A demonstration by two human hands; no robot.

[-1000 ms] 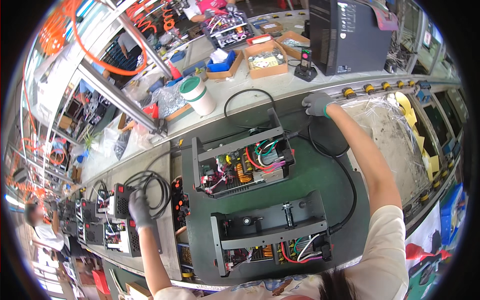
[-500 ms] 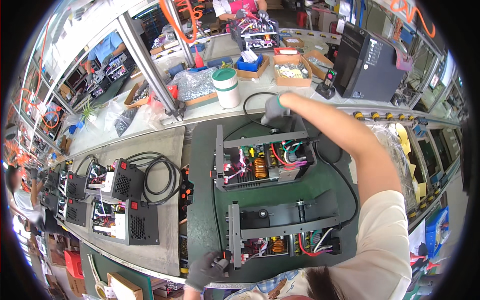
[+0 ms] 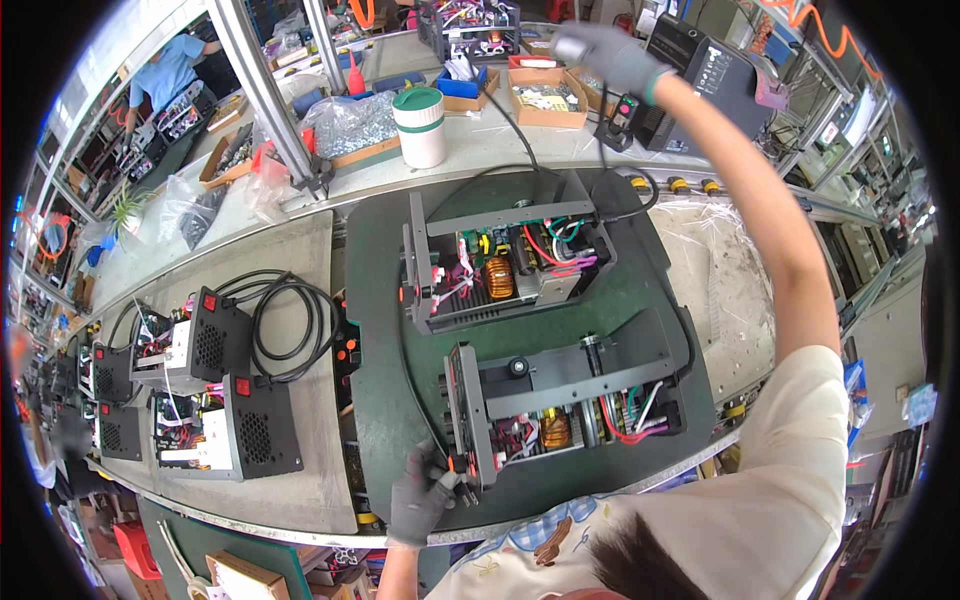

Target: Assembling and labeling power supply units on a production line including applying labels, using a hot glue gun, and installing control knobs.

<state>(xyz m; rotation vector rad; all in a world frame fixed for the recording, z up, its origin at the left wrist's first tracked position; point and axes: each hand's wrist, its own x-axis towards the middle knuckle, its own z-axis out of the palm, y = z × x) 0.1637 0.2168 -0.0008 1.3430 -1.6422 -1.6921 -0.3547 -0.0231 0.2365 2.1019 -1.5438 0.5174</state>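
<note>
Two open black metal chassis lie on the green work board: a far chassis (image 3: pixel 510 265) and a near chassis (image 3: pixel 570 400), both with copper coils and coloured wires showing. My left hand (image 3: pixel 420 498), in a grey glove, is closed at the left end of the near chassis. A black cable (image 3: pixel 408 370) runs down the board into its fingers, and small metal prongs show beside them. Raised far right over the back bench, my gloved right hand (image 3: pixel 612 55) is blurred but looks closed on a black cable (image 3: pixel 603 128), which hangs below it and loops beside the far chassis.
More chassis units (image 3: pixel 225 430) stand on the left board, with a coiled cable (image 3: pixel 300 330). A white tub with a green lid (image 3: pixel 420 130), parts boxes (image 3: pixel 548 98) and a large black case (image 3: pixel 705 95) stand along the back. A person (image 3: pixel 165 75) works far left.
My right hand has risen away from behind the far chassis, lifting the cable with it. My left hand has moved up against the near chassis's end panel. The view has shifted.
</note>
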